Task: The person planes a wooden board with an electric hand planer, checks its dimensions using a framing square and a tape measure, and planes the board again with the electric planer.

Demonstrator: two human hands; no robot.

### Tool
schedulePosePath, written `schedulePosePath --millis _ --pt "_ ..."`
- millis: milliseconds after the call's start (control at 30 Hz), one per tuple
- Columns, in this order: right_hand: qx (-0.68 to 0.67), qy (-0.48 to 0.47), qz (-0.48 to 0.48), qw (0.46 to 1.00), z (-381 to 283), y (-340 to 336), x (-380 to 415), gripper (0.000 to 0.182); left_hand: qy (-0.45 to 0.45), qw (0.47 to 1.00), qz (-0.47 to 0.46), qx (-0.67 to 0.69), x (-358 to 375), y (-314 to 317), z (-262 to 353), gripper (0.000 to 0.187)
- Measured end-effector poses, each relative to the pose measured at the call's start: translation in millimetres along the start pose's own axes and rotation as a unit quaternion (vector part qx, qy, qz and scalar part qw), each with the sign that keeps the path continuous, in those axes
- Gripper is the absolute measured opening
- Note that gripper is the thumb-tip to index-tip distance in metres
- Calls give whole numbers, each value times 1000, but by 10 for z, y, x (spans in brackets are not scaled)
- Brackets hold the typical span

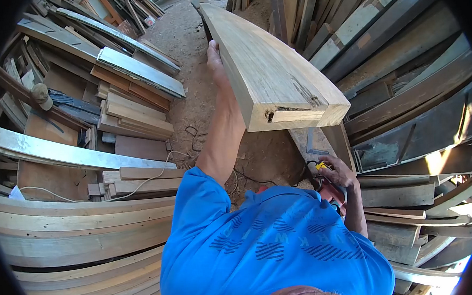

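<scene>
Gripping a timber beam (266, 70), left hand (215, 59); right hand (337, 175) holds a red tool (331, 191); shirt (269, 243) print unreadable.

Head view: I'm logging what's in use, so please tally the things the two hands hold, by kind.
Pale thick wooden beam, held up by the left hand: 1
Red and yellow power tool, gripped by the right hand: 1
Total: 2
</scene>
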State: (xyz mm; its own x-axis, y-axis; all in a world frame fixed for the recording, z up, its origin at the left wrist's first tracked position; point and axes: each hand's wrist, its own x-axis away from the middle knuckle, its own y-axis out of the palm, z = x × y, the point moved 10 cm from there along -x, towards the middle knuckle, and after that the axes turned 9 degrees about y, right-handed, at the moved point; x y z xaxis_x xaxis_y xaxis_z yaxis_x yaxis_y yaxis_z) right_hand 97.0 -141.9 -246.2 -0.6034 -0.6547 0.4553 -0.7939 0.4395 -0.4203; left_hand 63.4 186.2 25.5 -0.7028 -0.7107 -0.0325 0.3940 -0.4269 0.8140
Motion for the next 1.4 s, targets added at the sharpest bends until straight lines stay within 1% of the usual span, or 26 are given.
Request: schedulePosePath --millis 67,167,267,333,433,567,700,733,800,833,867,933,967,1000,1033,1067,1100,1133,1167,1200,1233,1267,1300,1333,1367,1400 --pt "-18 28 -2 999 48 -12 42 50 -8 1000 15 -3 19 39 -1 52" --pt "-35 25 13 999 200 -52 34 49 77 995 -33 -62 -76 -11 75 49" --pt "65 19 49 997 122 -111 53 48 101 990 -77 -61 -94 -147 28 59" --pt "42 -19 96 994 271 -147 34 46 31 995 -98 -7 41 -229 -256 66" --pt "-80 21 89 993 457 -229 111 58 -105 989 -92 56 343 -540 -908 79" --pt "-194 32 162 967 1060 -425 338 58 -207 976 -59 31 651 -1209 -1631 96" --pt "-360 110 278 884 1732 -717 968 57 -245 965 -96 -21 753 -1787 -2255 94" --pt "-433 124 302 840 1966 -759 1163 53 -253 962 -103 -14 794 -1904 -2372 94" --pt "-498 83 390 770 2544 -948 1519 46 -268 956 -118 -8 860 -2128 -2551 96" --pt "-527 135 418 728 2636 -1030 1844 40 -263 962 -75 -17 867 -2273 -2623 95" --pt "-523 144 451 708 2895 -1131 2086 37 -253 967 -32 -27 864 -2388 -2695 94" --pt "-493 156 511 686 3206 -1384 2629 41 -241 968 -64 -43 887 -2406 -2787 93" --pt "-431 213 546 686 3413 -1504 2939 45 -232 968 -80 -50 889 -2392 -2848 93" --pt "-376 253 596 663 3544 -1659 3242 45 -238 966 -86 -52 908 -2383 -2909 93" --pt "-345 314 609 641 3779 -1781 3492 50 -242 965 -91 -54 924 -2368 -2967 93" --pt "-292 379 590 650 3885 -1963 3708 56 -244 964 -94 -57 946 -2333 -3037 93" --pt "-230 385 642 622 4340 -2119 3958 63 -213 967 -74 -122 958 -2288 -3037 93" --pt "-155 447 637 609 4711 -2260 4206 68 -228 964 -69 -123 976 -2331 -3115 93" --pt "-25 494 669 555 4931 -2403 4460 74 -241 960 -63 -124 955 -2455 -3159 92" --pt "-47 504 664 550 4919 -2533 4564 78 -253 958 -56 -125 936 -2543 -3240 91" --pt "-108 541 642 532 5187 -2608 4690 80 -255 955 -48 -139 926 -2591 -3316 89" --pt "-69 557 647 516 5381 -2755 4814 76 -257 953 -38 -156 931 -2656 -3357 86" --pt "17 566 637 523 5669 -2927 4903 75 -253 952 -26 -171 961 -2719 -3362 84" --pt "65 592 588 548 5993 -3084 4955 70 -258 950 -4 -176 1050 -2755 -3428 80" --pt "134 564 583 570 6443 -3213 5077 62 -252 950 22 -180 1125 -2751 -3507 77" --pt "113 516 632 567 6866 -3267 5247 54 -229 954 52 -186 1078 -2779 -3475 73"
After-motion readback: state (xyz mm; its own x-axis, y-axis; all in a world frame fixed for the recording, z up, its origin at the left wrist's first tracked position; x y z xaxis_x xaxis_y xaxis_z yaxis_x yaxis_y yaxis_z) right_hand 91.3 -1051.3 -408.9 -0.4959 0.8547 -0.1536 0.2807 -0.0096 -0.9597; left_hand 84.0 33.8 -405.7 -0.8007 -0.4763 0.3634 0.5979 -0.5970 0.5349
